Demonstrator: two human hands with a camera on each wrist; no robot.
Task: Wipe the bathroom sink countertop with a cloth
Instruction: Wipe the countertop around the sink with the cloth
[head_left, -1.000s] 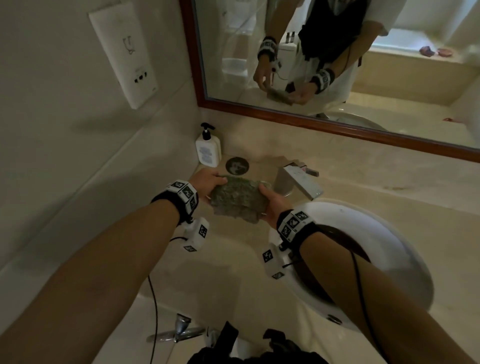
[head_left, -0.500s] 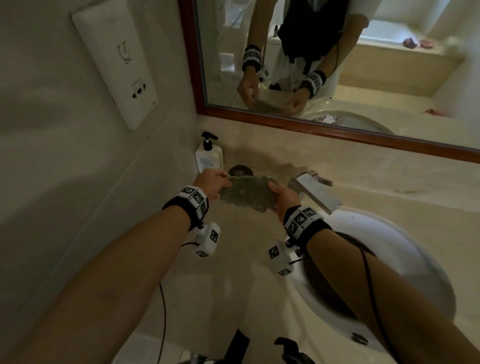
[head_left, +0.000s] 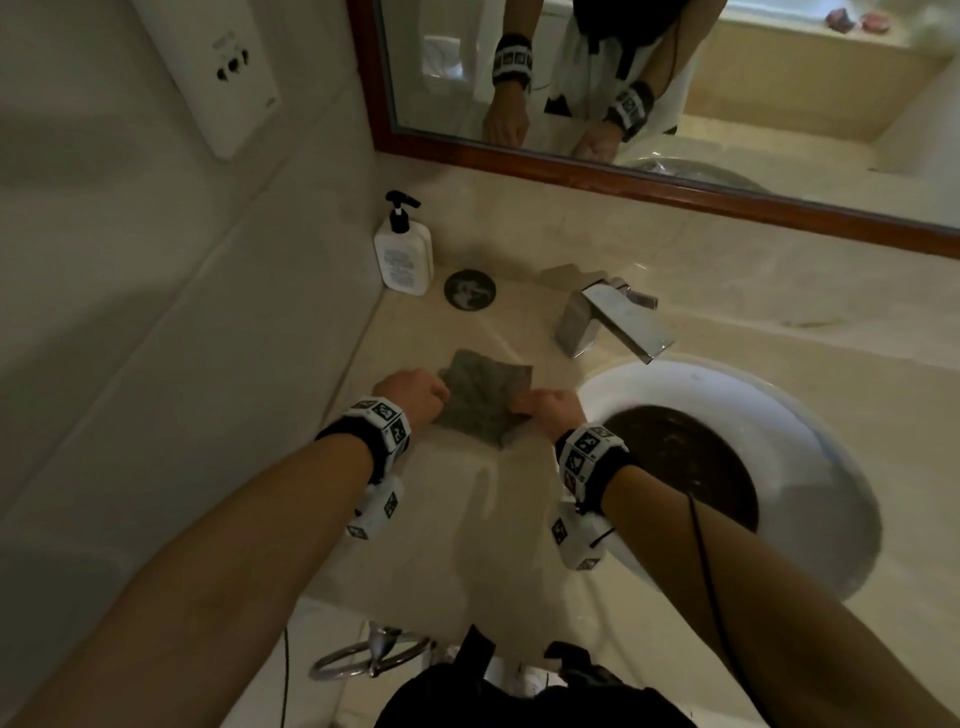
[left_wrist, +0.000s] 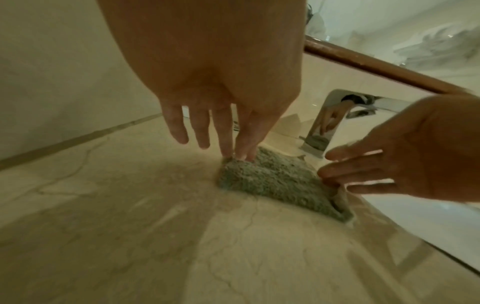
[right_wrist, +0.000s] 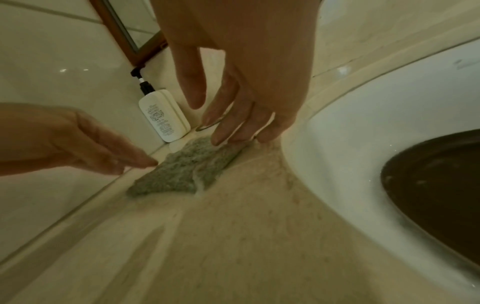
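A grey-green cloth (head_left: 483, 400) (left_wrist: 272, 181) (right_wrist: 187, 164) lies folded flat on the beige marble countertop (head_left: 467, 530), left of the sink (head_left: 810, 415). My left hand (head_left: 415, 395) (left_wrist: 228, 148) is at its left corner, fingers straight, tips touching the cloth. At the cloth's right edge, beside the sink rim, my right hand (head_left: 550, 408) (right_wrist: 233, 133) also has straight fingers, their tips resting on the fabric. Neither hand curls round the cloth.
A white pump bottle (head_left: 402, 254) stands in the back left corner beside a dark round disc (head_left: 470, 290). The chrome faucet (head_left: 608, 322) sits just behind the cloth's right side. The side wall runs close on the left; a mirror (head_left: 675, 78) hangs behind. A towel ring (head_left: 369, 657) hangs below the front edge.
The cloth, earlier held up in the air between both hands, now lies on the countertop nearer the front. Both hands came down with it and their fingers straightened.
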